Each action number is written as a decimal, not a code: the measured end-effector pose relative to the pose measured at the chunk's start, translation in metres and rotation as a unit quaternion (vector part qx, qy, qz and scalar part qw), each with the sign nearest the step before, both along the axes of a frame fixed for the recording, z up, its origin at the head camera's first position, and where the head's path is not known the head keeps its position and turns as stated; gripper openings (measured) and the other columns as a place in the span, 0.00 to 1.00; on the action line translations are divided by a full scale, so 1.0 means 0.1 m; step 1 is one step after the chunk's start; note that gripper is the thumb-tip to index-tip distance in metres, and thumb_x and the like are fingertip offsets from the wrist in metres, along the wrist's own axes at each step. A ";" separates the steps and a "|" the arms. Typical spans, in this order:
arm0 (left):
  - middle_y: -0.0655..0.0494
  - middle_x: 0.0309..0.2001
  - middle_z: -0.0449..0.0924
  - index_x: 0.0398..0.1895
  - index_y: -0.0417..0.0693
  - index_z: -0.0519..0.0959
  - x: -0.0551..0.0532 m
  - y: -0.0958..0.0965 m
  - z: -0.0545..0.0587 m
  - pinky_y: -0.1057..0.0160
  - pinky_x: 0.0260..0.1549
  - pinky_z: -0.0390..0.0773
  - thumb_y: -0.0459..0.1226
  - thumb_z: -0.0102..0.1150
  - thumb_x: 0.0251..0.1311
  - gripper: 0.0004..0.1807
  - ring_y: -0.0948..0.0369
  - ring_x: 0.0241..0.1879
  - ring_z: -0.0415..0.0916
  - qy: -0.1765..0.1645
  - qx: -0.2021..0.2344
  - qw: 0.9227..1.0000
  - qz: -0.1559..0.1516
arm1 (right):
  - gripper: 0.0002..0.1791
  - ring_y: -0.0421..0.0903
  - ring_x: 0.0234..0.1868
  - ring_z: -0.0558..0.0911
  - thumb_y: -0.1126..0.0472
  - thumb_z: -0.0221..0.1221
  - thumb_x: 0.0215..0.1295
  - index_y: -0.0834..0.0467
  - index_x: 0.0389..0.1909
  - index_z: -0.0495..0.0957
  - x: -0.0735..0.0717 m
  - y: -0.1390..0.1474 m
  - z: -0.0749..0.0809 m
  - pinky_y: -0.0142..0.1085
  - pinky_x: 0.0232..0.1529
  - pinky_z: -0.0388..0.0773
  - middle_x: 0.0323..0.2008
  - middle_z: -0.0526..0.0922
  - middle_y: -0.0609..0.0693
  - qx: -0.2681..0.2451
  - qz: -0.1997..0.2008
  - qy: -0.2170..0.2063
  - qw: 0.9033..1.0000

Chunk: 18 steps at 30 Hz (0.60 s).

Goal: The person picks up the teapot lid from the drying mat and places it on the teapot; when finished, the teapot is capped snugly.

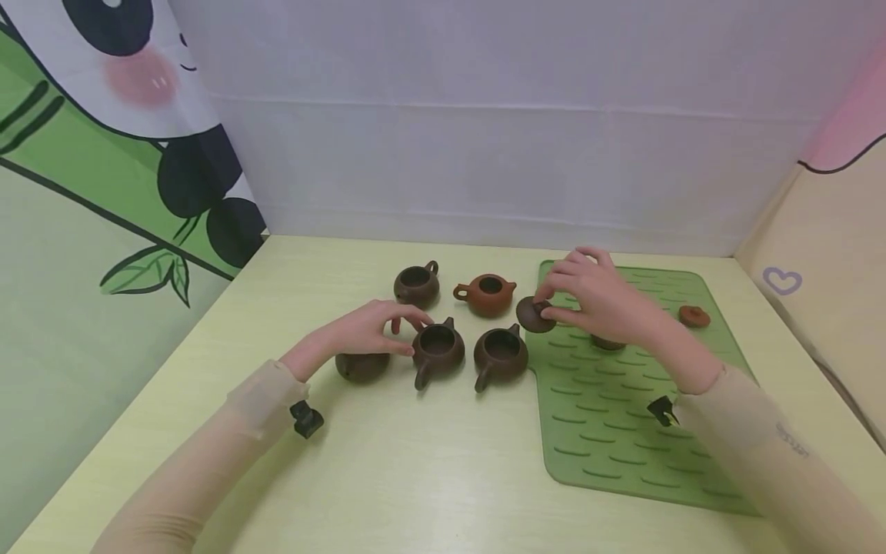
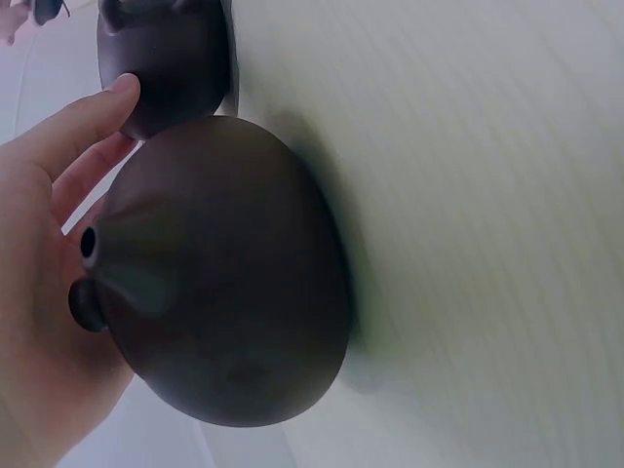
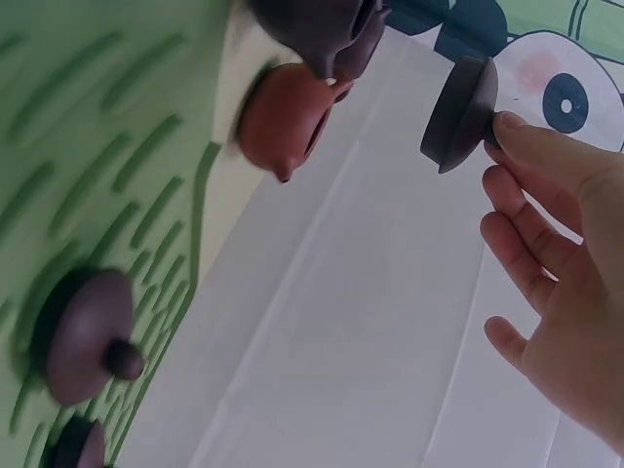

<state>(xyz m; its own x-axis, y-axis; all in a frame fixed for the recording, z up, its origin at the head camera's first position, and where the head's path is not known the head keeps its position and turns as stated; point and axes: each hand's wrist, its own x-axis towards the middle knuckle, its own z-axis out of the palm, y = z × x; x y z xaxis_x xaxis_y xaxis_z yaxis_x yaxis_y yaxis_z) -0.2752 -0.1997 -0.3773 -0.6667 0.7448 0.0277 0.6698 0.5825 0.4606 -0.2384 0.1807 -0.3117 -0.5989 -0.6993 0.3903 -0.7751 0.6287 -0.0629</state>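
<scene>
My right hand [image 1: 602, 296] pinches a dark brown teapot lid [image 1: 533, 315] by its knob, held in the air over the mat's left edge. In the right wrist view that lid [image 3: 460, 115] is tilted on its side. My left hand [image 1: 370, 327] holds the left side of a dark, lidless teapot [image 1: 443, 354], thumb on the near side and fingers on the far side. Below that hand sits another dark teapot [image 1: 361, 369], a knob showing on top in the left wrist view. A second lidless dark teapot [image 1: 504, 358] stands to the right.
Behind stand a dark lidless teapot [image 1: 415, 288] and a reddish-orange lidless one [image 1: 490, 296]. On the green mat [image 1: 595, 438] lie an orange lid [image 1: 694, 315] and a dark lid [image 1: 609, 345], partly hidden by my right hand. A cloth wall rises behind the table.
</scene>
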 end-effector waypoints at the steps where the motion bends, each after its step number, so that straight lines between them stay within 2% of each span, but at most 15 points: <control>1: 0.62 0.52 0.85 0.61 0.56 0.76 0.00 0.00 0.00 0.62 0.43 0.77 0.42 0.71 0.56 0.28 0.60 0.49 0.80 0.001 0.003 1.000 -0.002 | 0.08 0.47 0.46 0.75 0.58 0.71 0.57 0.48 0.36 0.83 -0.01 -0.04 0.00 0.58 0.67 0.56 0.38 0.83 0.44 -0.004 0.005 -0.001 1.000; 5: 0.60 0.50 0.86 0.60 0.55 0.76 0.00 0.00 -0.01 0.61 0.43 0.77 0.42 0.71 0.55 0.28 0.59 0.50 0.81 0.006 0.010 1.000 -0.013 | 0.08 0.46 0.46 0.74 0.56 0.70 0.58 0.49 0.37 0.83 -0.05 -0.21 0.01 0.57 0.67 0.56 0.38 0.83 0.44 -0.019 0.022 -0.012 1.000; 11: 0.62 0.49 0.86 0.60 0.58 0.77 -0.03 0.00 -0.04 0.61 0.44 0.77 0.42 0.72 0.55 0.28 0.60 0.51 0.81 0.004 0.006 1.000 -0.007 | 0.07 0.45 0.47 0.75 0.53 0.69 0.59 0.48 0.36 0.83 -0.10 -0.45 -0.03 0.53 0.64 0.57 0.36 0.82 0.44 -0.050 0.036 -0.029 0.998; 14: 0.63 0.48 0.86 0.60 0.59 0.77 -0.03 -0.01 -0.06 0.58 0.46 0.75 0.43 0.72 0.54 0.28 0.58 0.51 0.79 0.012 0.010 1.000 -0.003 | 0.08 0.45 0.45 0.74 0.52 0.70 0.58 0.49 0.34 0.83 -0.13 -0.56 -0.06 0.52 0.61 0.58 0.33 0.82 0.43 -0.069 0.038 -0.035 0.996; 18: 0.65 0.48 0.87 0.60 0.61 0.78 -0.02 -0.02 -0.07 0.55 0.49 0.69 0.44 0.73 0.53 0.28 0.55 0.48 0.73 0.017 0.014 1.000 0.009 | 0.08 0.46 0.43 0.74 0.52 0.70 0.57 0.49 0.34 0.84 -0.11 -0.70 -0.12 0.52 0.62 0.59 0.33 0.82 0.44 -0.096 0.031 -0.043 0.994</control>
<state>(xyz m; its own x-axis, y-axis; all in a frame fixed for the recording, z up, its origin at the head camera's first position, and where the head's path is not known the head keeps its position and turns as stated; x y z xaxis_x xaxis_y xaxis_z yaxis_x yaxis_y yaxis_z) -0.2777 -0.2013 -0.3841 -0.6783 0.7313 0.0713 0.6745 0.5813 0.4551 -0.2495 0.1105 -0.3235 -0.5943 -0.6532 0.4693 -0.7982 0.5505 -0.2445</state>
